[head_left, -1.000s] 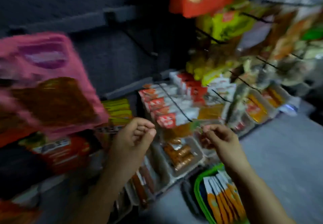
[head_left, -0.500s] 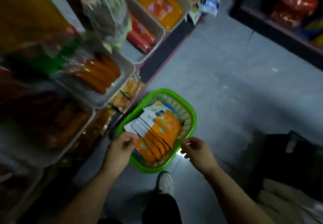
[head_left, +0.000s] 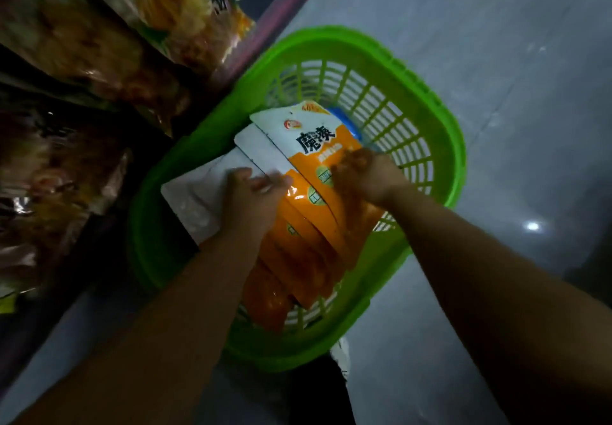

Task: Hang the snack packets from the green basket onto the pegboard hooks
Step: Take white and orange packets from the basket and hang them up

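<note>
A green plastic basket [head_left: 427,103] sits on the grey floor and holds a fanned stack of orange-and-white snack packets [head_left: 314,139]. Both my hands are inside it. My left hand [head_left: 251,196] lies on the white upper parts of the packets at the left of the stack, thumb toward the orange part. My right hand [head_left: 361,176] is on the orange face of the top packet, fingers bent over it and blurred. Whether either hand has a packet pinched is unclear. The pegboard hooks are out of view.
Shelf trays with bagged snacks [head_left: 99,47] crowd the left side, close to the basket's rim. Bare grey floor [head_left: 496,60] stretches to the right. A white shoe tip [head_left: 341,355] shows just below the basket.
The view dropped from the pegboard to the floor basket and came closer. Both hands moved from the basket's near rim down onto the packets inside.
</note>
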{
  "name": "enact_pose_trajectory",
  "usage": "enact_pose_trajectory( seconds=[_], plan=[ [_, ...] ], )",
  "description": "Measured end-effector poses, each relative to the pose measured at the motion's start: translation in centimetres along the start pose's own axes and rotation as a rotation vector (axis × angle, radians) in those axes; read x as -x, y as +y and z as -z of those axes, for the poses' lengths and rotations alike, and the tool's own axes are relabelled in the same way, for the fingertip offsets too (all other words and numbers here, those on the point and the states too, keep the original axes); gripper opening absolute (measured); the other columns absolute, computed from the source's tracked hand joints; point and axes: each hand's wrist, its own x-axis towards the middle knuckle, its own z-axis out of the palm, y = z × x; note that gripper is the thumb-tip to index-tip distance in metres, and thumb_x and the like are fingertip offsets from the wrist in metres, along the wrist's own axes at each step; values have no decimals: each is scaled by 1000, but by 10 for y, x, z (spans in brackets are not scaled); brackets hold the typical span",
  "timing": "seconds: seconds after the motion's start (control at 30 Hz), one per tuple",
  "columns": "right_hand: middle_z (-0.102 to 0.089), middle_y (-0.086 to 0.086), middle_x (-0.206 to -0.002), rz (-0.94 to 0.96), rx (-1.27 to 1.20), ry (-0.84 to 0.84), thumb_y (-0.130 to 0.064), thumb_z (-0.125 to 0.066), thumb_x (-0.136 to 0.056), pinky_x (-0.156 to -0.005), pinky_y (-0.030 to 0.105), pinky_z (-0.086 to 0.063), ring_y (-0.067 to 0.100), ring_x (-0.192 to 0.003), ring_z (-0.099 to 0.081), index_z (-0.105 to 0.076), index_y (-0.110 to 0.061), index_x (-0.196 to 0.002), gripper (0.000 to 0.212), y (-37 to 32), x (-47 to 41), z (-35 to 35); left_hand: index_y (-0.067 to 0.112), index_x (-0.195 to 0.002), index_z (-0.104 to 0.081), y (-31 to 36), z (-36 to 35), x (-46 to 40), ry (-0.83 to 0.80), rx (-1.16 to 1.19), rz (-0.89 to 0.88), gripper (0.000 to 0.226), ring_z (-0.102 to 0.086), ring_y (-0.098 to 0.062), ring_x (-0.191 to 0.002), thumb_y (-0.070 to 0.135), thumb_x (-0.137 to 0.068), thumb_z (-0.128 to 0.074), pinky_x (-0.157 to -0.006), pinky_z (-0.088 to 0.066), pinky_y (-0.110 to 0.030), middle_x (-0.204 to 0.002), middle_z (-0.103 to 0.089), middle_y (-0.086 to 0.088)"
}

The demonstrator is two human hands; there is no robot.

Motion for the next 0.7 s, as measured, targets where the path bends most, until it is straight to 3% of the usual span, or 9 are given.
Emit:
enact_pose_trajectory(
  seconds=[0.07, 0.13, 0.23, 0.3, 0.4, 0.47, 0.57, 0.63, 0.7],
  plan=[
    [-44, 15, -144, -8, 4, -45, -53, -53, -89, -109, 40, -34, 30, -133, -41, -38, -17, -142, 66, 3, -21, -5, 6, -87, -63, 0, -1, -5, 3, -89, -20, 29, -56, -22, -61, 34, -84, -67, -56, -44, -26, -68, -58, -5],
    [-31, 11, -153, -28, -10, -74, -63, -49, -86, -115, 43, -24, 28, -141, -30, -25, -25, -148, 77, 7, -29, -12, 5, -72, -60, 0, -3, -8, -7, -122, -44, 30, -55, -27, -65, 31, -86, -65, -62, -45, -35, -70, -59, -18],
    [-44, 10, -145, 3, -124, -68, -58, -42, -91, -112, 37, -29, 25, -135, -38, -42, -25, -140, 59, 10, -28, -23, -4, -91, -62, -6, -4, -1, 36, -146, -122, 26, -61, -32, -86, 22, -88, -62, -82, -48, -43, -93, -65, -25],
    [-64, 8, -109, 29, -213, -19, -58, -43, -91, -94, 33, -42, 24, -111, -57, -63, -28, -105, 39, 5, -21, -28, 4, -103, -63, -15, 1, 17, 92, -121, -151, 22, -61, -18, -84, 21, -90, -60, -80, -49, -24, -99, -66, -9],
    [-61, 8, -89, 66, -272, 10, -54, -59, -84, -81, 33, -46, 25, -88, -61, -47, -26, -72, 33, -5, -11, -33, 22, -110, -61, -33, 11, 46, 167, 74, -38, 23, -56, -2, -87, 31, -88, -62, -68, -39, -11, -102, -62, 13],
    [-59, 13, -111, 50, -284, -31, -52, -69, -77, -91, 38, -48, 25, -98, -61, -52, -24, -88, 35, -8, -12, -33, 36, -104, -60, -41, 15, 53, 147, 187, 25, 19, -56, -6, -91, 36, -85, -63, -71, -41, -19, -96, -60, 21],
    [-54, 7, -131, 32, -392, -209, -48, -77, -71, -88, 36, -51, 17, -102, -59, -42, -20, -134, 77, -15, -14, -27, 41, -100, -65, -44, 22, 56, 144, 259, 18, 19, -61, -9, -98, 41, -82, -65, -88, -48, -36, -100, -67, 16],
    [-51, 2, -132, 60, -366, -275, -51, -76, -69, -79, 30, -49, 12, -91, -54, -31, -22, -144, 92, -19, -14, -24, 47, -91, -67, -46, 27, 60, 179, 346, 32, 16, -66, -14, -97, 38, -78, -69, -90, -50, -45, -96, -72, 14],
    [-46, 2, -141, 102, -186, -255, -58, -74, -66, -97, 37, -42, 17, -109, -52, -29, -24, -146, 97, -22, -14, -26, 47, -87, -64, -52, 33, 67, 232, 424, 78, 23, -66, -16, -95, 26, -80, -69, -89, -51, -48, -91, -71, 15]
  ],
)
